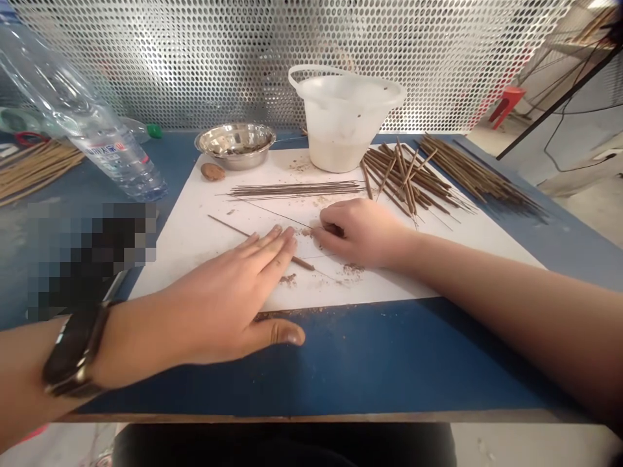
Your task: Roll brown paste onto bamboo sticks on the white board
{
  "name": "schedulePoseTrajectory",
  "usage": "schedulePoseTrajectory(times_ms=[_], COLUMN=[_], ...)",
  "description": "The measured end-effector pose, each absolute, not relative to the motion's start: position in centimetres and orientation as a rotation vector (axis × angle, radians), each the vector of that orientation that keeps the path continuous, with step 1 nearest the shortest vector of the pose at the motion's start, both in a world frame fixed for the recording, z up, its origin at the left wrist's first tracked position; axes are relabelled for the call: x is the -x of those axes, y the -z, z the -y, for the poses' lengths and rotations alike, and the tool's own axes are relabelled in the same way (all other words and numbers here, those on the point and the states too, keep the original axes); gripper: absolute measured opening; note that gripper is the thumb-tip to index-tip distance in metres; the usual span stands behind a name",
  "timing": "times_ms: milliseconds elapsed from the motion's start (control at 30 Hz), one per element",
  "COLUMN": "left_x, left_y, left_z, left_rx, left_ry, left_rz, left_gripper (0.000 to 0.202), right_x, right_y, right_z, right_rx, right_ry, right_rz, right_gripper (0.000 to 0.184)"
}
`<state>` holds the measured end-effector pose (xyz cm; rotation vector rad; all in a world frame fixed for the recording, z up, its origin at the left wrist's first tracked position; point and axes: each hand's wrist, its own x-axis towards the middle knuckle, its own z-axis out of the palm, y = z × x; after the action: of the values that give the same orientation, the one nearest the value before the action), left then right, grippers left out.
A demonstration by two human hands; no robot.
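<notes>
My left hand (228,285) lies flat, fingers stretched out and thumb apart, over a brown incense stick (304,263) on a white board (180,253). The stick shows on both sides of my fingers. Curled closed, my right hand (365,233) rests on the board to the right. A thin dark stick (277,213) runs up to its fingertips, which seem to pinch the end; the palm side is hidden. Beyond both hands lies a row of thin bare sticks (296,189). Brown crumbs (353,267) are scattered around the hands.
A white bucket (341,117), a metal bowl (236,146) and a brown lump (213,172) stand at the back. Piles of incense sticks (413,178) and more sticks (477,172) lie right. A water bottle (97,130) leans left, near a blurred-out dark object (92,259).
</notes>
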<state>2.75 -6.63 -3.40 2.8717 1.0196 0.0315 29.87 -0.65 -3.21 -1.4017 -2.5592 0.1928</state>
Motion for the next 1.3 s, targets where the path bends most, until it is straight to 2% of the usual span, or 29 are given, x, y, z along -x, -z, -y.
schedulePoseTrajectory(times_ms=[167,400,567,700,967,1167,1300], left_x=[-2.6,-1.6,-2.4,-3.0,-1.2,-3.1,-3.1], left_y=[1.9,1.2,2.8,2.8,1.0,1.8,1.9], left_z=[7.0,10.5,8.6,6.6,9.1,6.2,6.5], left_rx=[-2.838,-2.897,-2.885,-2.846,-2.857,-2.849,-2.852], left_ry=[0.024,-0.095,-0.152,0.015,0.063,0.133,0.127], left_rz=[-1.029,-1.124,-1.098,-1.040,-1.056,-1.042,-1.042], left_gripper=[0.123,0.099,0.108,0.119,0.101,0.122,0.125], right_x=[-30.0,-30.0,-29.9,-29.9,-30.0,-29.9,-29.9], right_y=[3.1,3.1,2.9,3.0,3.1,3.1,3.0], right_z=[0.7,0.8,0.7,0.6,0.7,0.6,0.7], right_rx=[1.394,1.406,1.411,1.397,1.432,1.421,1.409], right_ry=[-0.204,-0.192,-0.182,-0.172,-0.185,-0.172,-0.165], right_rz=[2.561,2.568,2.577,2.584,2.580,2.573,2.576], right_gripper=[0.038,0.037,0.035,0.035,0.035,0.035,0.036])
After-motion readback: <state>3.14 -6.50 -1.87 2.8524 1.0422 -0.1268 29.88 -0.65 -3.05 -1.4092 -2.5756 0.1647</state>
